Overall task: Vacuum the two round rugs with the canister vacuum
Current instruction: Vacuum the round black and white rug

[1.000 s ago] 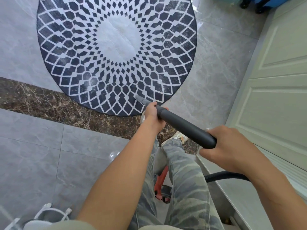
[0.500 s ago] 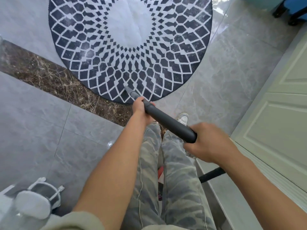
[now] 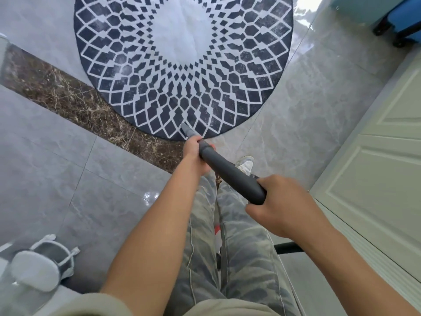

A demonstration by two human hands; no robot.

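both hands, left hand (image 3: 195, 150) and right hand (image 3: 276, 205), grip grey wand (image 3: 230, 173) on navy-white lattice rug (image 3: 182, 65).

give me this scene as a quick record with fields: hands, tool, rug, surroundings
left hand: grips the wand near its front end
right hand: grips the wand's rear end
nozzle: tip over the rug's near edge
rug: round, dark with white diamond pattern and white centre; only one in view
hose: black, passes behind the right forearm
floor: grey tiles; brown marble strip runs under the rug's edge
surroundings: white panelled door on the right; blue wheeled case top right
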